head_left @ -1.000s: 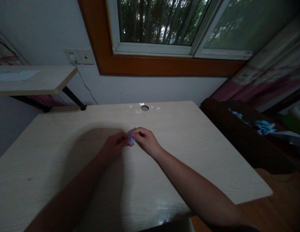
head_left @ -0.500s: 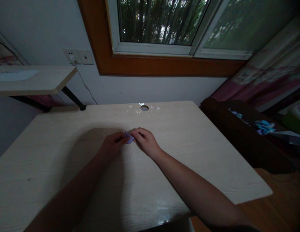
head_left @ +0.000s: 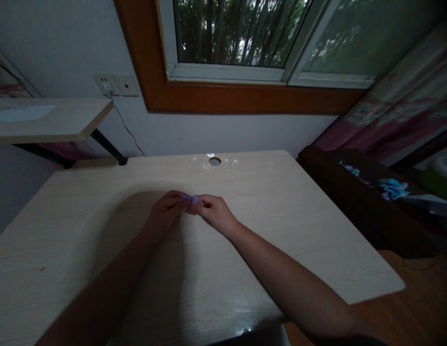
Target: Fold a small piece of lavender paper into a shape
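Note:
A small purple piece of folded paper [head_left: 190,198] is held between my two hands above the pale wooden desk [head_left: 266,202]. My left hand [head_left: 168,205] pinches its left side between thumb and fingers. On the other side, my right hand [head_left: 213,207] closes thumb and fingertips on the paper's right end. The fingertips of both hands nearly meet and cover much of the paper, so its full shape is hidden.
A round cable hole [head_left: 215,161] lies near the desk's back edge. At the left, a raised shelf [head_left: 46,127] stands on black legs. A white cable [head_left: 127,129] runs from the wall socket [head_left: 107,84]. Right of the desk is a dark wooden bed frame [head_left: 338,192].
My right fingers have moved slightly down and left, onto the paper. The paper has turned and now lies flatter, with less of it showing. My left hand has shifted slightly up and left.

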{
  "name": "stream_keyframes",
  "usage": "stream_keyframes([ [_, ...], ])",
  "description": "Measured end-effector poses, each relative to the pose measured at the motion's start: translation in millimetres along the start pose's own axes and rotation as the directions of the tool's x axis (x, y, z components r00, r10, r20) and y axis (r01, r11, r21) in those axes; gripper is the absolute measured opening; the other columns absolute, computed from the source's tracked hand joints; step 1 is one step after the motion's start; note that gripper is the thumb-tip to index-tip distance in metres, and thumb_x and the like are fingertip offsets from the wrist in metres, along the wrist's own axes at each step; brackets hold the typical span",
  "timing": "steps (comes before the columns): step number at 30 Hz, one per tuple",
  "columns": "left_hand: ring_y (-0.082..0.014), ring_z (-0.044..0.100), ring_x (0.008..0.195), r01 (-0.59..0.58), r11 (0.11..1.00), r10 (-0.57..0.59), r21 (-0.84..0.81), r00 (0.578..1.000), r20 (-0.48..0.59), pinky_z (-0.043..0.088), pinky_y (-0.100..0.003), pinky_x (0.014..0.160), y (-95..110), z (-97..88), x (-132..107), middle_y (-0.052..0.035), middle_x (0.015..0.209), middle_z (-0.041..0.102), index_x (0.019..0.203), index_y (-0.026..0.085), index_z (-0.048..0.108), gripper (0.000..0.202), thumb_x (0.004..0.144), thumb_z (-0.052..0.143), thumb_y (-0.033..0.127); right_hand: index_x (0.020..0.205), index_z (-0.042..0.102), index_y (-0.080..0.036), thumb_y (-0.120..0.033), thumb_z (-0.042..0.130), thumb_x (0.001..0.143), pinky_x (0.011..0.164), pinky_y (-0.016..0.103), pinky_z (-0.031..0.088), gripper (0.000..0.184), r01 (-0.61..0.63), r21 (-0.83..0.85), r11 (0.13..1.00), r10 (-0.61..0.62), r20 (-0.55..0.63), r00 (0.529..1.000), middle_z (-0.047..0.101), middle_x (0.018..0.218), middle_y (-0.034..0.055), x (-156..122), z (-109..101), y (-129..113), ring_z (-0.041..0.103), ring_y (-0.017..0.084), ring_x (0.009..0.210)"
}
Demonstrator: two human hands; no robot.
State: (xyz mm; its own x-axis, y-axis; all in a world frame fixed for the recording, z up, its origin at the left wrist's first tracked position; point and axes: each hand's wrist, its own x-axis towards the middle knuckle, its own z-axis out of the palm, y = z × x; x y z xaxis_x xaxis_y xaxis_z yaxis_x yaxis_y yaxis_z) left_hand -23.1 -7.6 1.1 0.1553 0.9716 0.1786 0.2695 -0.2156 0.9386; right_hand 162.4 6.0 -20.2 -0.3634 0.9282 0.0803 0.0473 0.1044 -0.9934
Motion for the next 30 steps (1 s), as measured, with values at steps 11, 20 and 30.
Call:
stream_keyframes([
  [11,-0.0168,0.062,0.081,0.034,0.999,-0.034,0.039,0.999,0.009,0.046,-0.027,0.076,-2.3,-1.4,-1.4,-0.0018,0.082,0.067,0.077,0.021,0.074,0.019,0.083,0.067,0.038,0.079,0.071,-0.017,-0.046,0.068,0.083,0.066,0.026,0.053,0.029,-0.021,0.023,1.0,0.019,0.103,0.994,0.074,0.075,0.0044,-2.1,0.1,1.8,0.066,0.014,0.064],
  [20,-0.0169,0.061,0.081,0.124,0.992,-0.124,0.001,0.989,-0.079,0.045,-0.026,0.076,2.3,-5.6,-1.7,-0.0011,0.082,0.068,0.081,0.019,0.072,0.026,0.083,0.065,0.044,0.075,0.068,-0.017,-0.047,0.069,0.083,0.064,0.024,0.051,0.031,-0.033,-0.001,0.999,0.033,0.108,0.994,0.074,0.073,0.0045,-2.1,-1.0,-2.5,0.065,0.013,0.063],
  [30,-0.018,0.064,0.077,0.113,0.993,-0.112,-0.029,0.993,0.018,0.049,-0.029,0.074,4.6,0.4,-1.8,-0.0033,0.08,0.071,0.083,0.019,0.074,0.021,0.079,0.069,0.038,0.075,0.07,-0.017,-0.046,0.069,0.082,0.065,0.025,0.052,0.03,-0.028,-0.007,1.0,0.029,0.131,0.991,0.074,0.072,0.0036,-2.9,-0.6,-6.8,0.065,0.013,0.063],
])
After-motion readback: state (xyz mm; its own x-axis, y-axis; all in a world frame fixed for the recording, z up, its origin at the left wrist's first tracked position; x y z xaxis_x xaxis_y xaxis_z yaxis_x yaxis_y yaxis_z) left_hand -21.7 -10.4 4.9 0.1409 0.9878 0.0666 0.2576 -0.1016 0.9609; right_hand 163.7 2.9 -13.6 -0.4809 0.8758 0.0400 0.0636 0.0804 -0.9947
